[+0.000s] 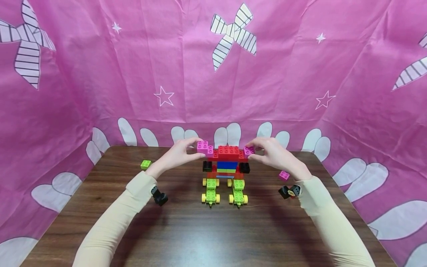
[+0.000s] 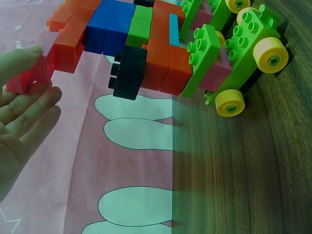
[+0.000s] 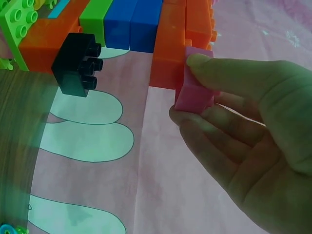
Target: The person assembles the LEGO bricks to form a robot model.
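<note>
A building-brick figure stands mid-table in the head view. It has a red top brick (image 1: 228, 152), a blue middle (image 1: 227, 165), black side bricks (image 1: 207, 166) and lime green wheeled bases (image 1: 211, 194) with yellow wheels. At its upper left end, my left hand (image 1: 181, 152) pinches stacked pink bricks (image 1: 202, 147) between thumb and fingers. They sit against the red row, and the thumb covers part of them in the left wrist view. Opposite, my right hand (image 1: 274, 154) pinches a pink brick (image 3: 195, 95) at the right end of the red row, thumb on one face, fingers beneath.
A loose lime green brick (image 1: 145, 164) lies on the left of the brown wooden table (image 1: 186, 237). Another pink brick (image 1: 284, 175) rests at the right, below my right hand. A pink patterned cloth (image 1: 200, 92) hangs behind the table and at its sides.
</note>
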`<state>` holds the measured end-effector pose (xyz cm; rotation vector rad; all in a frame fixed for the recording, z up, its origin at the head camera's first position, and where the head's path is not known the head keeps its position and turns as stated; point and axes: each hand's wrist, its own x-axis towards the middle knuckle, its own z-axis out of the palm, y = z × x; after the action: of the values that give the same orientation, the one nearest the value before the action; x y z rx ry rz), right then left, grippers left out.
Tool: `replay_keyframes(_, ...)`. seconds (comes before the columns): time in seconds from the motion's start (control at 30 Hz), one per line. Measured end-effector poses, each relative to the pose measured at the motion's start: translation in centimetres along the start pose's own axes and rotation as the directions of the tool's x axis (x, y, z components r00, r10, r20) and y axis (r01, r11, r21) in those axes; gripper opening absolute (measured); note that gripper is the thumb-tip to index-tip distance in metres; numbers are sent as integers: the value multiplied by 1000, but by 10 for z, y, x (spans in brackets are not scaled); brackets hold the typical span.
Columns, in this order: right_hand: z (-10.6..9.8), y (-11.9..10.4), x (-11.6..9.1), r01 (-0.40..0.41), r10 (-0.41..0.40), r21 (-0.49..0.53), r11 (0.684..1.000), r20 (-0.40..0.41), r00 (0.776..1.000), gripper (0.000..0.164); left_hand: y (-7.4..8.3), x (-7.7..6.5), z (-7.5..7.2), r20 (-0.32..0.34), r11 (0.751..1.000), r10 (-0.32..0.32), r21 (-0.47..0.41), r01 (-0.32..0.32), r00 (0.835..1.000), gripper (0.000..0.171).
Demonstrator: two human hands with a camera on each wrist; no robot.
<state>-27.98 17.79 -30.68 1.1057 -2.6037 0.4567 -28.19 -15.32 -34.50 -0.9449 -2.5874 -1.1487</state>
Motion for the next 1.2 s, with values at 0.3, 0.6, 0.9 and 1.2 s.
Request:
replay_keyframes(0.3,1,-1,0,-48,48,12,999,22,999,39,-1,0,0,-7,1000,10,-1,-10,1000,42)
replay_keyframes(0.6,3,2,-4,-2,2,24,1000,-19,1000,39,0,0,-1,-3,1000,7,2,-7,1000,43)
replay_keyframes(0.9,-3,11,-14,-84,86,168,982,-5,996,42,-2,0,1,-8,1000,15,10,-15,1000,42)
replay_keyframes(1.2,-4,36,-32,-140,152,141,980,-75,986,40,-2,0,1,-8,1000,7,8,-7,1000,42)
